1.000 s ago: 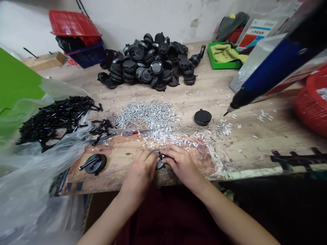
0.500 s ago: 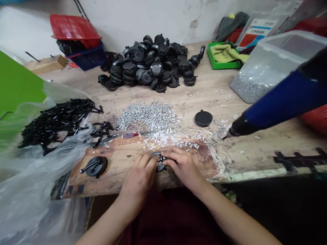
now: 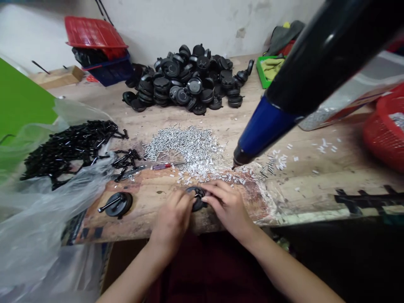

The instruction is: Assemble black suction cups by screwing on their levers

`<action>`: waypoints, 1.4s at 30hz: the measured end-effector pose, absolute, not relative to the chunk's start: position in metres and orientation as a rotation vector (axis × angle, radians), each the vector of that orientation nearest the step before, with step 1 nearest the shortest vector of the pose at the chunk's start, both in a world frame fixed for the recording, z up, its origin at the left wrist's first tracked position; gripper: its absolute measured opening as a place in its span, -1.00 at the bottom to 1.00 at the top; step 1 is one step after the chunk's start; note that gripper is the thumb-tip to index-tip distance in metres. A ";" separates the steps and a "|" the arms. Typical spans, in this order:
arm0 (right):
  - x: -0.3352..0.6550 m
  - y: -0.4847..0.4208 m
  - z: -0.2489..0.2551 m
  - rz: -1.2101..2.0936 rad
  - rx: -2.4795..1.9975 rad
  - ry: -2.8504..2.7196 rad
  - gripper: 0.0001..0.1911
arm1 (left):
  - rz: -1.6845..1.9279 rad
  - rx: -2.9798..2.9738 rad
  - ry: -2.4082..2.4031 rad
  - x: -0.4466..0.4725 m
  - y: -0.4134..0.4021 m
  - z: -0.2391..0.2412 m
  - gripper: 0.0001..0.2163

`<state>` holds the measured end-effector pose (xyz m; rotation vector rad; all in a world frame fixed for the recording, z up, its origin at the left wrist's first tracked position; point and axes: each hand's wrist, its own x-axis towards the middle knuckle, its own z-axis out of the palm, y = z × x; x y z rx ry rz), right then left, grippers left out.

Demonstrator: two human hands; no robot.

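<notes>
A round black suction cup [image 3: 197, 204] with a small metal-looking piece on top lies at the bench's front edge, between my hands. My left hand [image 3: 173, 214], a little blurred, has its fingertips closed at the cup's left side. From the right, my right hand [image 3: 229, 206] pinches the cup's edge and the piece on top between thumb and fingers. The fingers hide much of the cup. To the left sits another suction cup [image 3: 118, 205] with a black lever [image 3: 110, 203] across it. Above my right hand hangs a blue and black electric screwdriver [image 3: 268, 126], its tip pointing down-left.
Silver screws [image 3: 181, 142] and white spacers [image 3: 202, 168] lie heaped ahead, near a red-handled screwdriver [image 3: 161, 167]. Black levers [image 3: 69, 147] fill a plastic bag [image 3: 72, 198] at left. Behind stands a pile of black suction cups [image 3: 192, 80]; a red basket [image 3: 383, 130] is at right.
The electric screwdriver has swung left and nearer my right hand, now covering the spot where a lone black disc lay. My hands stay at the cup; the left has shifted slightly.
</notes>
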<state>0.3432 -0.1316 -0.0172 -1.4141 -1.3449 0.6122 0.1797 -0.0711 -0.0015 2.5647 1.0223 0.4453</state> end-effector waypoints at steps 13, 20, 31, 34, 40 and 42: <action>0.311 -0.148 -0.004 0.752 -1.331 -1.417 -0.38 | 0.974 1.665 1.122 0.173 -0.096 0.016 -0.86; 0.329 -0.142 0.014 0.845 -1.268 -1.659 -0.44 | 0.807 1.660 1.058 0.161 -0.088 0.022 -0.93; 0.328 -0.144 0.015 0.866 -1.282 -1.695 -0.44 | 0.781 1.659 1.028 0.158 -0.084 0.022 -0.92; 0.324 -0.146 0.012 0.825 -1.299 -1.657 -0.40 | 0.807 1.641 1.036 0.158 -0.084 0.022 -0.91; 0.323 -0.147 0.010 0.837 -1.375 -1.582 -0.33 | 0.783 1.529 1.019 0.157 -0.083 0.019 -0.85; 0.323 -0.143 0.011 0.845 -1.443 -1.522 -0.33 | 0.809 1.501 1.039 0.156 -0.082 0.016 -0.85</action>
